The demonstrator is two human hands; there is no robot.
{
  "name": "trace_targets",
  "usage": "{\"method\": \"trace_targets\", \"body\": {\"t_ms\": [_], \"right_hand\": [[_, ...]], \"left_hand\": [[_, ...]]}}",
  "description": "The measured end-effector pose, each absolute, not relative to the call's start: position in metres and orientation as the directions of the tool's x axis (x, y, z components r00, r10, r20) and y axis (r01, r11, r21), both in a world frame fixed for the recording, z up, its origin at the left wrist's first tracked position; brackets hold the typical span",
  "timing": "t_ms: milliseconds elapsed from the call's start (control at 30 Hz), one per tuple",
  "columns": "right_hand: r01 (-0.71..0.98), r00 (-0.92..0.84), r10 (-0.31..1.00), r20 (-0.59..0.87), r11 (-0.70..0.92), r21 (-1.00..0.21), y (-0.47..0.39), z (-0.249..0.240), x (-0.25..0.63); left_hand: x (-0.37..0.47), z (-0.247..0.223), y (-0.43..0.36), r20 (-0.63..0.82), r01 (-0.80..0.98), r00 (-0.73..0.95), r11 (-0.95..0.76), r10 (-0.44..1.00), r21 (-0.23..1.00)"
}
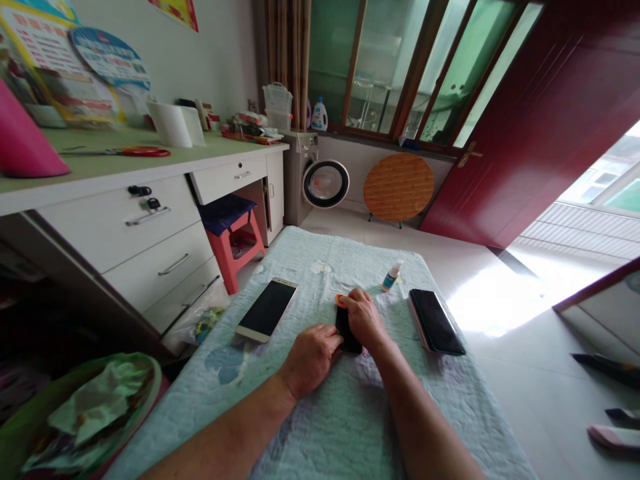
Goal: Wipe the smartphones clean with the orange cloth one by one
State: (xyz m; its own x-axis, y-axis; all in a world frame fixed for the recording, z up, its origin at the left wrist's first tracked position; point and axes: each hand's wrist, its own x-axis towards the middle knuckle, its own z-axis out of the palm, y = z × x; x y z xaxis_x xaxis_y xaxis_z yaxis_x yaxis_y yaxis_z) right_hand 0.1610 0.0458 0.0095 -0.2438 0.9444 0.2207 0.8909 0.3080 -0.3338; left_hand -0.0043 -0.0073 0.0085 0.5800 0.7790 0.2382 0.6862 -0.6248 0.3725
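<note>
A black phone [350, 339] lies on the light blue cloth between my hands. My left hand [311, 357] grips its lower left edge with the fingers closed. Pinched in my right hand [363, 319] is a small orange item [340, 301], pressed against the phone's top end. A white phone with a dark screen [268, 310] rests flat to the left. Over on the right lies another black phone [436, 321], in a case or on a pinkish item. A small spray bottle [391, 276] with a blue label stands beyond my right hand.
The blue cloth [340, 250] covers the table. On the left are a lined waste bin [155, 373], white drawers [150, 250] and a red stool [226, 260]. Further back are a washing machine [299, 170] with its door open and a round wooden board [399, 188].
</note>
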Motion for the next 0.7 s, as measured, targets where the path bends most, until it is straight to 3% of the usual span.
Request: {"method": "trace_targets", "body": {"t_ms": [133, 333, 700], "right_hand": [[0.862, -0.305, 0.934, 0.185, 0.354, -0.362, 0.042, 0.013, 0.159], [0.828, -0.382, 0.914, 0.137, 0.405, -0.389, 0.037, 0.019, 0.153], [0.748, -0.499, 0.865, 0.056, 0.463, -0.476, 0.013, 0.025, 0.149]], "left_hand": [[-0.005, 0.008, -0.007, 0.231, 0.687, 0.554, -0.596, 0.8, 0.416], [-0.009, -0.001, -0.003, 0.369, 0.658, 0.414, -0.554, 0.832, 0.51], [-0.013, -0.011, 0.008, 0.387, 0.592, 0.494, -0.627, 0.779, 0.507]]}}
